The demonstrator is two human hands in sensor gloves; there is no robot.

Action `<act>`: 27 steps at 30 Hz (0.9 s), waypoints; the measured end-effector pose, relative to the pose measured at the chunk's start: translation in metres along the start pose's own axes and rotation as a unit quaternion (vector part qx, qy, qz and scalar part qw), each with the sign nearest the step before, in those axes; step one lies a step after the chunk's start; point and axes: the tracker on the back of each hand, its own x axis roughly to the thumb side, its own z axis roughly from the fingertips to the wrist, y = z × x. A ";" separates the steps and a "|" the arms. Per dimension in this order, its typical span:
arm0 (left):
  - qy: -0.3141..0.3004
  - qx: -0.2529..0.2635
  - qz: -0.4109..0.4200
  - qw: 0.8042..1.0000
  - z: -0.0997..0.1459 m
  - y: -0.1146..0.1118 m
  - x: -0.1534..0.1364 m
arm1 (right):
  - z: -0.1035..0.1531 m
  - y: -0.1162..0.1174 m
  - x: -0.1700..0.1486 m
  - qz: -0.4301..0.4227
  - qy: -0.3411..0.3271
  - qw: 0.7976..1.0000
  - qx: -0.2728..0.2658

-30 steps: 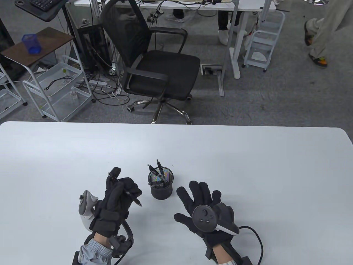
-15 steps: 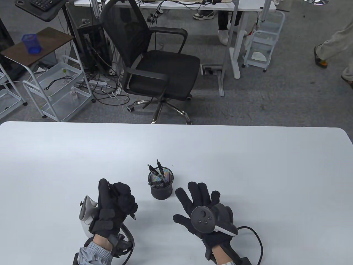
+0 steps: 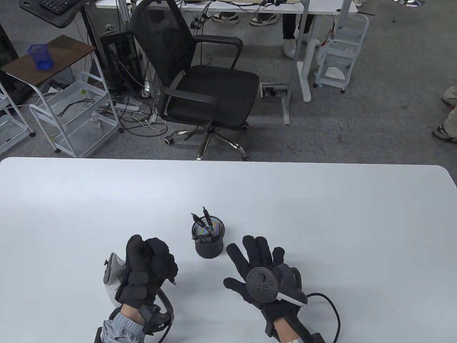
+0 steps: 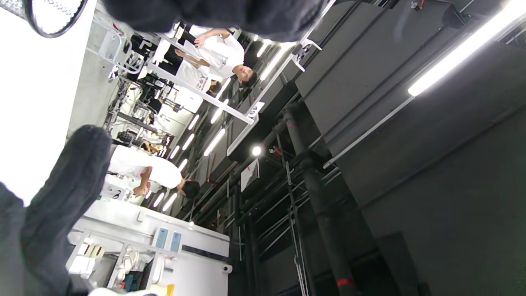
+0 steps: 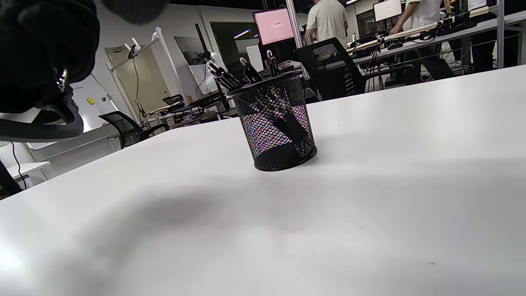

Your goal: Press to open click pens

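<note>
A black mesh pen cup point(image 3: 210, 240) stands on the white table point(image 3: 321, 214) with several black click pens point(image 3: 203, 223) upright in it; it also shows in the right wrist view point(image 5: 277, 125). My left hand point(image 3: 150, 261) is curled in a fist around a black click pen, left of the cup. The pen's tip point(image 3: 174, 283) pokes out below the fingers, and the thumb lies over its top end. My right hand point(image 3: 257, 262) hovers with fingers spread, right of the cup, holding nothing.
A black office chair point(image 3: 200, 82) stands beyond the table's far edge. White carts point(image 3: 75, 118) and cables are at the far left. The right glove's cable point(image 3: 332, 307) trails by the near table edge.
My left hand has pulled the pen deeper into its fist and turned it more upright; the thumb has come down over the pen's top end. The right hand has barely moved.
</note>
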 end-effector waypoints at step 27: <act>0.041 0.063 -0.306 0.949 -0.004 -0.010 0.024 | 0.001 -0.002 -0.002 -0.003 0.002 1.000 0.001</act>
